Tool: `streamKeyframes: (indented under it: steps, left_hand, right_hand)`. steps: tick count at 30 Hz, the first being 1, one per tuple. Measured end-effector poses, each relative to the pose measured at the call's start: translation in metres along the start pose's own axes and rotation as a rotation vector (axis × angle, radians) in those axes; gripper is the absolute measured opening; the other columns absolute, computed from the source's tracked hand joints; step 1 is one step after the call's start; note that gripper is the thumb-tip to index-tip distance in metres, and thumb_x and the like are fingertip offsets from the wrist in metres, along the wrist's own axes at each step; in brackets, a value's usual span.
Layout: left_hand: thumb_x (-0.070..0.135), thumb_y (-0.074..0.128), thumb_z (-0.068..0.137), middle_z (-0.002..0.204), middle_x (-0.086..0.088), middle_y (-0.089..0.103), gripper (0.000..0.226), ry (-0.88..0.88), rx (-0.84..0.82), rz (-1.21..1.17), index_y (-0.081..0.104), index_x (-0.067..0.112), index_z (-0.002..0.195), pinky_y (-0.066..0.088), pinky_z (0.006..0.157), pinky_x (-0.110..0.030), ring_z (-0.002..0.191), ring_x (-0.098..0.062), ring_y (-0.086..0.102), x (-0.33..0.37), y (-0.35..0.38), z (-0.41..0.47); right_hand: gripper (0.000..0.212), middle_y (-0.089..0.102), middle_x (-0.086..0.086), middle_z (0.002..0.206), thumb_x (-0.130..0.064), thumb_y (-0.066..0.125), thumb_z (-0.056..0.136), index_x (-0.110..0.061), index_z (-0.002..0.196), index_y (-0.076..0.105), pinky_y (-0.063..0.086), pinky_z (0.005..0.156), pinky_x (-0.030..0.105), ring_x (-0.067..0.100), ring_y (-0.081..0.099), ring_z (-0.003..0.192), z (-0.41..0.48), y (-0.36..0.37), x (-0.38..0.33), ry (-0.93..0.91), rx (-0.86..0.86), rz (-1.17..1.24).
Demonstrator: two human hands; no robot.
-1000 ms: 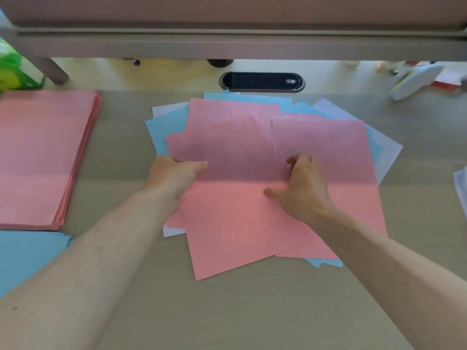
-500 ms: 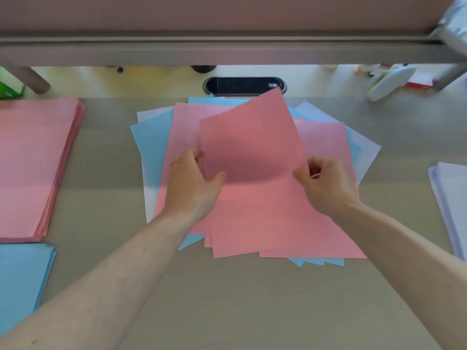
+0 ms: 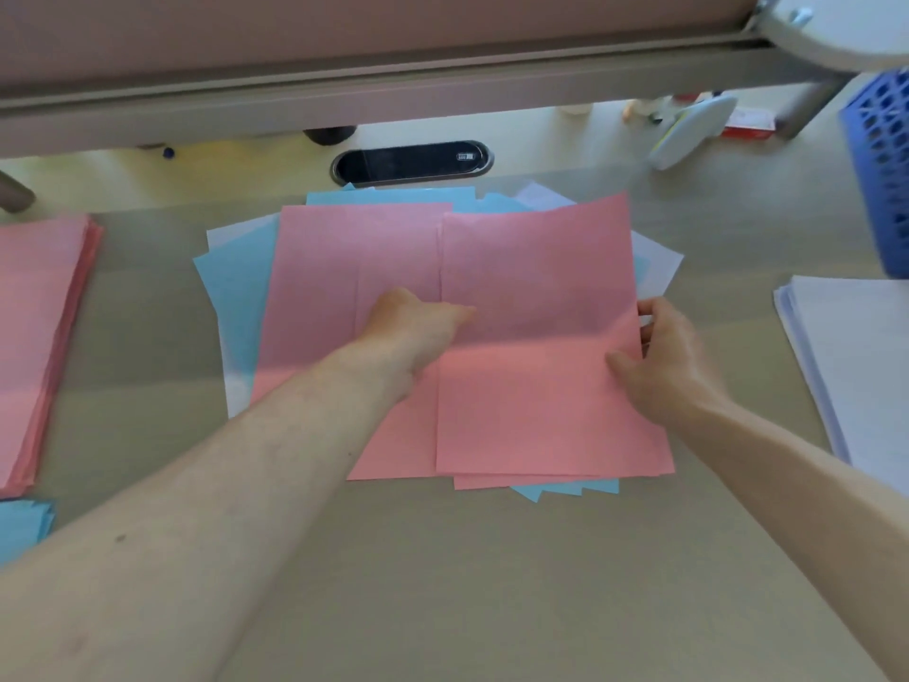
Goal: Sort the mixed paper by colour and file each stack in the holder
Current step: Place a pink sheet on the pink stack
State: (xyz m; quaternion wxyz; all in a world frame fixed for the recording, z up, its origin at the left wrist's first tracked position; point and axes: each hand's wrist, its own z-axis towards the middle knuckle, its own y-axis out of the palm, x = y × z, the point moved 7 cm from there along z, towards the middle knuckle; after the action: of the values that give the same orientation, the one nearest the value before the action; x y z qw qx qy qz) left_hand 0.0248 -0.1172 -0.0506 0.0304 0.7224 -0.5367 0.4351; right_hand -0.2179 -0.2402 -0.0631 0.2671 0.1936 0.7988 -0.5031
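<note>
Head view: the mixed pile (image 3: 231, 297) lies fanned in the middle of the tabletop (image 3: 492, 583), with blue and white sheets showing under pink ones. The top pink sheet (image 3: 536, 287) is on the right half of the pile. The right hand (image 3: 674, 356) pinches its right edge, thumb on top and fingers behind. The left hand (image 3: 418, 332) takes its left edge with the thumb lying across the paper. The other fingers are hidden, apparently underneath.

The step in hand looks like drawing off pink sheets for the pink stack (image 3: 39, 337), which lies at the far left edge of the tabletop. To do it well, the person should check that only pink comes up, since a second pink sheet sits just beside and partly under this one. The grip should be light, because paper this thin creases easily. It also helps to square the edges before laying the sheet down.

The way left is open, with bare tabletop between the pile and the pink stack. The blue stack (image 3: 19, 529) lies just in front of the pink one, so the sheet should land clear of it. The white stack (image 3: 861, 361) lies at the right edge, and the blue holder (image 3: 880, 164) stands behind it. A low shelf rail (image 3: 393, 96) crosses the back, which limits how high the paper can be lifted there.
</note>
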Motion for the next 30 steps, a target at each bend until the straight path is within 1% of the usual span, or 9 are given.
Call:
streamKeyframes:
  steps: [7,8,10,12,14,19,23,26,30]
  left_hand:
    - [0.019,0.078,0.089,0.072,-0.003,0.056,0.022,-0.071,-0.070,-0.095,0.058,0.010,0.089,0.045,0.044,-0.019,0.047,-0.012,0.055,0.010,0.009,-0.004]
    - [0.017,0.078,0.089,0.071,-0.004,0.059,0.021,-0.073,-0.073,-0.083,0.058,0.011,0.085,0.049,0.045,-0.020,0.048,-0.013,0.058,0.010,0.011,-0.003]
    - [0.018,0.080,0.086,0.085,-0.008,0.072,0.015,-0.057,-0.084,-0.050,0.066,0.011,0.089,0.063,0.070,-0.035,0.071,-0.022,0.071,0.007,0.016,0.000]
    - [0.018,0.080,0.084,0.094,-0.008,0.076,0.013,-0.042,-0.086,-0.043,0.072,0.012,0.092,0.061,0.085,-0.041,0.086,-0.024,0.074,0.004,0.019,-0.001]
    - [0.019,0.078,0.085,0.089,-0.003,0.073,0.011,0.033,-0.049,-0.009,0.068,0.015,0.081,0.058,0.079,-0.032,0.082,-0.020,0.070,0.003,0.015,-0.001]
    - [0.017,0.078,0.084,0.081,-0.004,0.070,0.017,0.134,0.116,0.007,0.064,0.018,0.075,0.060,0.083,-0.047,0.077,-0.022,0.064,-0.006,-0.028,0.005]
    - [0.020,0.072,0.090,0.083,-0.001,0.067,0.013,0.131,0.191,0.140,0.064,0.018,0.081,0.051,0.077,-0.036,0.085,-0.026,0.065,-0.020,-0.071,0.011]
    - [0.026,0.074,0.089,0.095,-0.007,0.071,0.014,0.139,0.204,0.256,0.065,0.016,0.085,0.047,0.074,-0.033,0.092,-0.030,0.067,-0.025,-0.080,0.007]
    - [0.030,0.076,0.088,0.092,-0.003,0.072,0.016,0.115,0.121,0.096,0.071,0.015,0.094,0.053,0.069,-0.032,0.084,-0.025,0.068,-0.025,-0.065,-0.001]
  right_hand:
    - [0.040,0.068,-0.003,0.106,-0.012,0.062,0.086,-0.032,0.117,0.046,0.056,0.084,0.049,0.028,0.067,0.096,-0.002,0.000,0.003,-0.007,-0.009,-0.006]
    - [0.040,0.069,-0.002,0.106,-0.012,0.062,0.086,-0.031,0.118,0.046,0.056,0.084,0.049,0.028,0.067,0.096,-0.002,0.000,0.003,-0.008,-0.009,-0.005]
    - [0.042,0.068,-0.001,0.107,-0.011,0.062,0.087,-0.028,0.121,0.047,0.055,0.085,0.048,0.028,0.067,0.097,-0.003,0.001,0.003,-0.003,-0.011,-0.010]
    - [0.043,0.067,-0.001,0.107,-0.012,0.065,0.087,-0.025,0.124,0.048,0.055,0.084,0.044,0.027,0.066,0.097,-0.004,0.001,0.002,-0.002,-0.009,-0.018]
    - [0.045,0.066,-0.001,0.108,-0.014,0.068,0.086,-0.022,0.126,0.049,0.051,0.081,0.038,0.025,0.064,0.096,-0.005,0.001,-0.002,-0.023,0.007,-0.022]
    - [0.051,0.058,-0.008,0.104,-0.010,0.072,0.086,-0.019,0.131,0.052,0.038,0.078,0.024,0.019,0.058,0.095,-0.011,0.016,-0.030,-0.122,0.001,-0.023]
    - [0.074,0.057,0.000,0.124,-0.016,0.079,0.081,-0.014,0.145,0.044,0.045,0.096,0.031,0.021,0.058,0.111,-0.010,0.037,-0.050,-0.187,0.000,-0.070]
    - [0.085,0.045,0.007,0.145,-0.022,0.083,0.079,-0.011,0.150,0.037,0.037,0.113,0.036,0.024,0.046,0.133,-0.008,0.046,-0.054,-0.156,-0.023,-0.098]
    - [0.086,0.045,0.007,0.140,-0.022,0.085,0.078,-0.011,0.150,0.039,0.036,0.114,0.038,0.024,0.045,0.132,-0.008,0.049,-0.052,-0.088,-0.017,-0.066]
